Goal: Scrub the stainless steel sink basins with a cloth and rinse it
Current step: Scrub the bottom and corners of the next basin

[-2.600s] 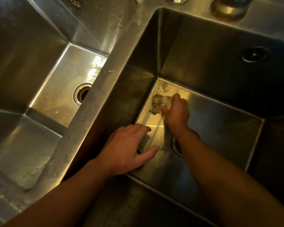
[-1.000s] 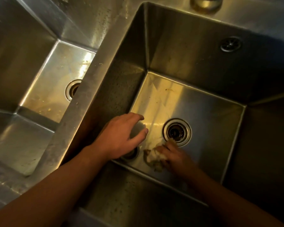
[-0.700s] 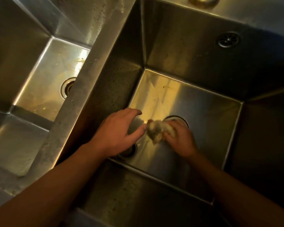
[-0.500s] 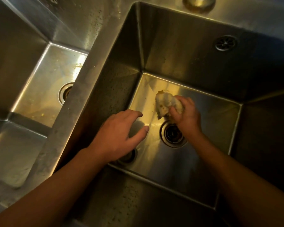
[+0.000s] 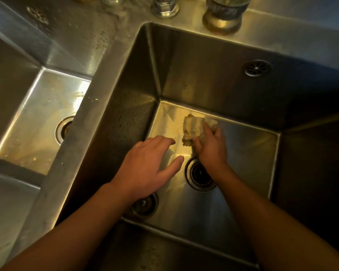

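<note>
A pale, crumpled cloth (image 5: 192,129) lies on the floor of the right steel basin (image 5: 247,153), near its far edge and just beyond the drain (image 5: 201,176). My right hand (image 5: 209,147) grips the cloth and presses it onto the basin floor. To its left, my left hand (image 5: 145,169) hovers over the basin floor with fingers spread and holds nothing. A loose round drain strainer (image 5: 145,205) shows partly under my left wrist.
The left basin (image 5: 37,124) with its own drain (image 5: 64,129) lies beyond the steel divider (image 5: 90,122). Faucet bases (image 5: 222,18) stand on the back ledge. An overflow grille (image 5: 257,67) sits in the right basin's far wall.
My right hand has swept the cloth from the basin's near side, past the drain, toward the far edge. My left hand has stayed in place.
</note>
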